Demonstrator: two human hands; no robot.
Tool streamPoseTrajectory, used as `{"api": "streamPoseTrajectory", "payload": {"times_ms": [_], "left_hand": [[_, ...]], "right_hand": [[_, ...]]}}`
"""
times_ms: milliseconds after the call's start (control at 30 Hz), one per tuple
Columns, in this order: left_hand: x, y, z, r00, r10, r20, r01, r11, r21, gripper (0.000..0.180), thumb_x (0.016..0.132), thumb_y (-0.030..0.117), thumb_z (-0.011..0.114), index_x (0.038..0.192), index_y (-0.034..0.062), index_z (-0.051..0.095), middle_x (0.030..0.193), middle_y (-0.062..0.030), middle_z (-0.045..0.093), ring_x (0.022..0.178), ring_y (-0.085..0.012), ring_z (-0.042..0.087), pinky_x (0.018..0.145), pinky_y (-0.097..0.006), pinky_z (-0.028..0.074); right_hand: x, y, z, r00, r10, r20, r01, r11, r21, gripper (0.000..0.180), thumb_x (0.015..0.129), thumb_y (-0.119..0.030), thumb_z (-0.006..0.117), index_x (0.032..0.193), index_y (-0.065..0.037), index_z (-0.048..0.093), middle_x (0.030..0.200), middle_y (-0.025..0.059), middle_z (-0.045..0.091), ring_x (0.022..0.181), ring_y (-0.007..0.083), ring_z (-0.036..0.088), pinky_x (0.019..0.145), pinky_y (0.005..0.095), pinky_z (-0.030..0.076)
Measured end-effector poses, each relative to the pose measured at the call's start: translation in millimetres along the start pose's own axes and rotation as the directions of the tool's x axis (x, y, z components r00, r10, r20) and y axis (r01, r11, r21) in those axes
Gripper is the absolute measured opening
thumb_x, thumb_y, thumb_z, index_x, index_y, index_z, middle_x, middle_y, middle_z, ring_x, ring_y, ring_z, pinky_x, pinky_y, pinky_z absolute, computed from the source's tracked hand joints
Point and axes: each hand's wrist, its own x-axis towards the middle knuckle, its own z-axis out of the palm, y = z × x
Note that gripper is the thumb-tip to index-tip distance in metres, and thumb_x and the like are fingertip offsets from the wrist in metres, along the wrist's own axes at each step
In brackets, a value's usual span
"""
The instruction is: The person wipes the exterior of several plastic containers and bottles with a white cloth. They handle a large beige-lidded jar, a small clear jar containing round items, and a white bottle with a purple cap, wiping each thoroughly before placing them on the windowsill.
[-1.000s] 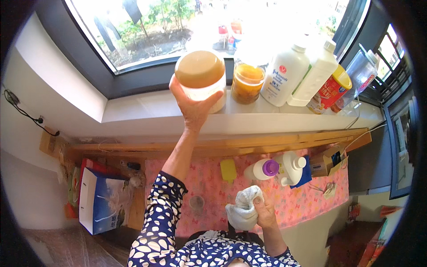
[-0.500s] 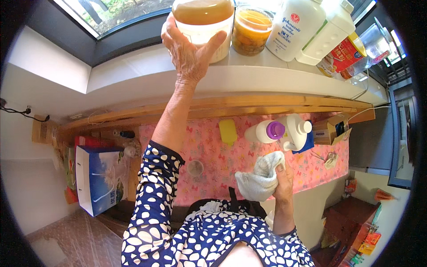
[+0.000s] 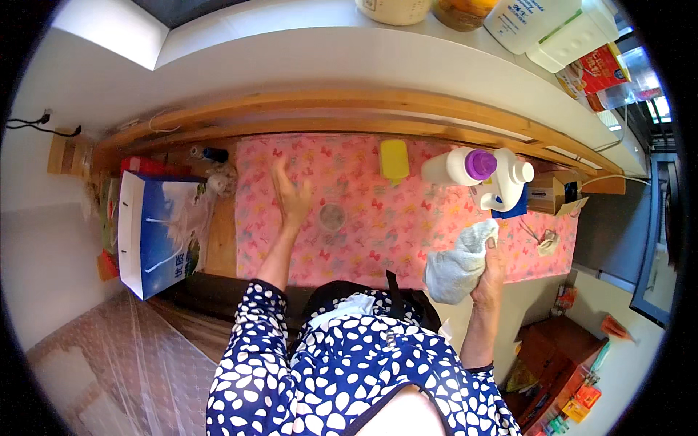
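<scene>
My left hand (image 3: 293, 195) is above the pink patterned tablecloth (image 3: 349, 247), its fingers apart and nothing in it. Just right of it lies a round clear lid or dish (image 3: 332, 216), hard to make out against the pattern. In my right hand (image 3: 491, 280) is a pale grey-white cloth (image 3: 456, 265), bunched up with the thumb pressed on it. Beyond the cloth stand a white bottle with a purple cap (image 3: 454, 166) and a white jug with a handle (image 3: 507, 178). A yellow rectangular item (image 3: 394, 160) lies at the table's far side.
A windowsill (image 3: 291, 51) above the table bears a white tub (image 3: 393, 9), a jar of brown contents (image 3: 462, 11) and white bottles (image 3: 523, 25). At the left stands a blue and white paper bag (image 3: 156, 232). An open cardboard box (image 3: 552, 195) sits at the right.
My left hand has let go of the tub on the sill and come down over the table. The cloth stays in my right hand. The view has tilted downward.
</scene>
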Motion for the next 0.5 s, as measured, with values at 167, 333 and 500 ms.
{"api": "streamPoseTrajectory", "payload": {"times_ms": [167, 333, 500], "left_hand": [[-102, -90, -9, 0.922, -0.041, 0.385, -0.051, 0.973, 0.226, 0.087, 0.064, 0.016, 0.077, 0.137, 0.0029, 0.033, 0.134, -0.0207, 0.041, 0.123, -0.0392, 0.039, 0.103, -0.045, 0.034], [-110, -86, 29, 0.873, -0.095, 0.478, 0.067, 0.995, 0.075, 0.099, 0.053, 0.021, 0.085, 0.138, 0.0103, 0.035, 0.135, -0.0163, 0.042, 0.123, -0.0358, 0.041, 0.104, -0.047, 0.032], [-109, -106, 49, 0.904, -0.016, 0.427, -0.011, 0.998, 0.061, 0.089, 0.056, 0.025, 0.085, 0.130, 0.0060, 0.041, 0.125, -0.0158, 0.052, 0.118, -0.0325, 0.048, 0.098, -0.044, 0.038]], "right_hand": [[-10, 22, 10, 0.993, 0.109, 0.039, -0.108, 0.993, -0.044, 0.029, 0.096, -0.026, 0.050, 0.109, -0.001, 0.057, 0.095, 0.0077, 0.064, 0.080, 0.0156, 0.063, 0.071, 0.0305, 0.053], [-29, 29, 30, 0.975, 0.207, -0.086, -0.213, 0.975, -0.068, 0.027, 0.095, -0.025, 0.051, 0.109, -0.002, 0.055, 0.094, 0.0070, 0.063, 0.081, 0.0162, 0.063, 0.071, 0.0307, 0.053], [-29, 31, 28, 0.977, 0.213, -0.023, -0.214, 0.971, -0.110, 0.032, 0.097, -0.024, 0.048, 0.118, -0.001, 0.050, 0.101, 0.0091, 0.062, 0.086, 0.0173, 0.063, 0.077, 0.0313, 0.052]]}}
